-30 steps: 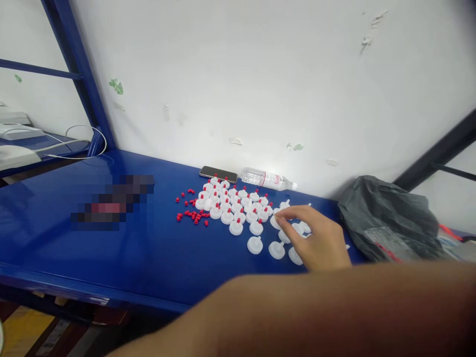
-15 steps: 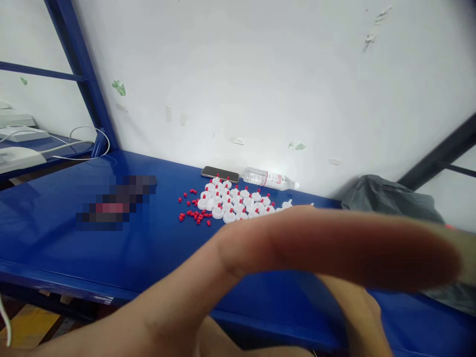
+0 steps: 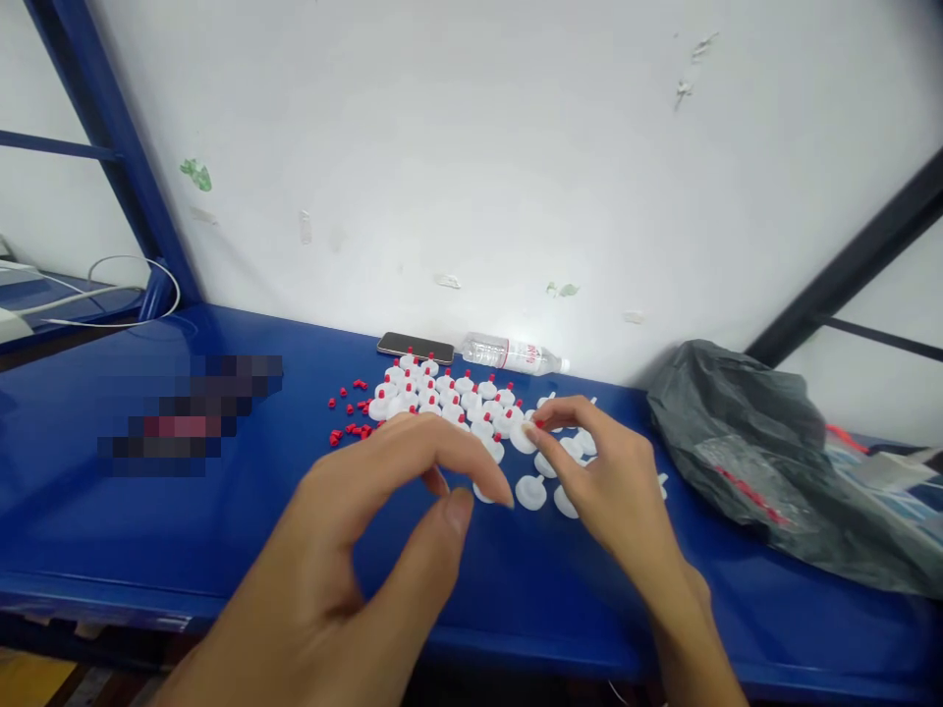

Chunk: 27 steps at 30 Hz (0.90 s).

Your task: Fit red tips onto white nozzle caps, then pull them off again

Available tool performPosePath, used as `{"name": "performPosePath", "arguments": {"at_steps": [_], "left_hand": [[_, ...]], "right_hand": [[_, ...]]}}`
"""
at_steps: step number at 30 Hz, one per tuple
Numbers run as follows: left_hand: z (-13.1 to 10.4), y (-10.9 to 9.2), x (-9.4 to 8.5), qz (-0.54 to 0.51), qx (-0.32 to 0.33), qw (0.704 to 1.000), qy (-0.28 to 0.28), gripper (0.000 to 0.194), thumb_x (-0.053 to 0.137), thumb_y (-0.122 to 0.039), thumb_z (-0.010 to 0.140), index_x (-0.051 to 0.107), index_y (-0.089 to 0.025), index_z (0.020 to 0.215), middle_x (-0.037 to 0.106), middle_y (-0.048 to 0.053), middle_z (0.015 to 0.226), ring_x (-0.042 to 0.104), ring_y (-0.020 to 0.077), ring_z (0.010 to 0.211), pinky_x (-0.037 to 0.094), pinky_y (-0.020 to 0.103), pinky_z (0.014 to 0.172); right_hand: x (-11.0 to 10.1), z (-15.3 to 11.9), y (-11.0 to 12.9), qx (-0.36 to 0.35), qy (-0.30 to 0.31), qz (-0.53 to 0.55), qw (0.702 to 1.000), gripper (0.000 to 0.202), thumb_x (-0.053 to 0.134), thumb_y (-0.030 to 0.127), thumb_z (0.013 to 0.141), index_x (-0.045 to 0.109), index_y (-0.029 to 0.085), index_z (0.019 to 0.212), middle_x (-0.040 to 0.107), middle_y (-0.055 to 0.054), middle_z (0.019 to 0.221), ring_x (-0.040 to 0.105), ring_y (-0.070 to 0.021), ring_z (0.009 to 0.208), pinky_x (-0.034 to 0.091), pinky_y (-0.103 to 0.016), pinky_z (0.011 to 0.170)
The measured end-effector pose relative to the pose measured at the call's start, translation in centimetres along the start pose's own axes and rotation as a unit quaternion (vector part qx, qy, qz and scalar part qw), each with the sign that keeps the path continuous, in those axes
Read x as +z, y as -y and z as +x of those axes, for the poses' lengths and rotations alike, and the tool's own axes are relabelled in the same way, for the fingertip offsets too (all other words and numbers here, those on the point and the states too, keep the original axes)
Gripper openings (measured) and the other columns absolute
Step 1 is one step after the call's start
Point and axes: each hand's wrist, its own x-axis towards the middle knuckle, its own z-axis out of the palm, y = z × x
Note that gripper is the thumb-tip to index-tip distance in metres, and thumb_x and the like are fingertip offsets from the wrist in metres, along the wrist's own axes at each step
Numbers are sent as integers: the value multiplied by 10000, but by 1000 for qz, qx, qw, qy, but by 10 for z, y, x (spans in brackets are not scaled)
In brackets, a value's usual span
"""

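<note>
In the head view, my right hand pinches a small red tip cap between thumb and forefinger, at a white nozzle lid. Whether the cap is seated on the nozzle is hidden by the fingers. My left hand hovers close to the camera, thumb and forefinger curved apart with nothing visible between them. Behind it stands a cluster of white nozzle lids with red tips. Around my right hand are several bare white lids. Loose red caps lie left of the cluster, some hidden by my left hand.
A phone and a clear bottle lie along the wall on the blue table. At the right is a dark plastic bag with a clear bag holding red pieces. A blurred-out item lies left.
My left hand has drawn down and left, from across the front of the view. My right hand, mostly hidden before, now shows at the lids. The view has shifted a little to the right.
</note>
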Motion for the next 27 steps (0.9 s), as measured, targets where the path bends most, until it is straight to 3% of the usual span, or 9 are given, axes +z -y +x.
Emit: {"name": "performPosePath", "arguments": {"at_steps": [2,6,8,12,16,19,21,24,27], "left_hand": [[17,4,6,83,27,996,10,203,553,-311,972,671,-352,1131,735,-20,1108,683,190,978,576,293,860],[20,26,26,153,40,986,44,473,667,-398,917,554,-347,1373,700,24,1273,693,229,998,580,373,901],[20,30,31,140,42,988,54,456,692,-406,905,585,-332,1342,717,22,1251,697,227,987,577,368,895],[26,26,30,98,22,993,58,229,662,-340,938,703,-312,1162,775,-25,1078,703,175,879,564,301,812],[31,26,22,81,-3,997,12,229,665,-366,938,709,-304,1154,780,-34,1060,713,174,926,550,297,845],[32,27,19,53,-15,998,-33,216,667,-378,936,678,-299,1136,766,-32,1103,707,181,1015,542,302,894],[32,26,20,14,-33,999,-40,184,685,-392,923,654,-287,1070,767,-36,1062,718,178,997,551,292,869],[31,24,25,-22,-57,998,-25,219,745,-426,870,614,-268,947,777,-40,946,747,188,910,569,277,779],[27,27,29,49,-16,998,-25,159,668,-427,930,624,-275,949,775,-30,908,743,193,826,544,271,665]], "right_hand": [[-1,-1,4,11,10,33,999,53,670,243,935,687,240,984,757,2,936,716,-197,877,528,-311,803],[-4,-3,16,3,29,123,992,102,743,246,900,731,270,998,770,14,955,712,-186,880,529,-311,840],[-3,-4,23,-3,34,174,984,116,786,238,866,745,280,967,775,23,933,712,-181,870,534,-305,833],[1,-6,32,-20,42,244,969,111,783,237,875,734,287,961,768,36,923,705,-164,863,540,-294,827],[3,-8,37,-46,50,233,970,240,646,225,970,664,316,1191,713,2,1120,661,-177,1008,536,-325,886],[5,-9,39,-61,104,215,969,466,599,168,967,515,334,1394,605,-38,1313,606,-195,1144,541,-353,941],[8,-10,39,-66,134,198,969,522,620,169,955,478,332,1430,560,-58,1374,587,-209,1198,539,-374,983],[11,-9,36,-85,111,176,974,424,662,242,957,550,319,1359,597,-65,1321,611,-223,1179,540,-393,997],[11,-9,31,-113,74,161,978,345,654,254,972,598,305,1309,677,-47,1243,649,-216,1138,538,-379,993]]}}
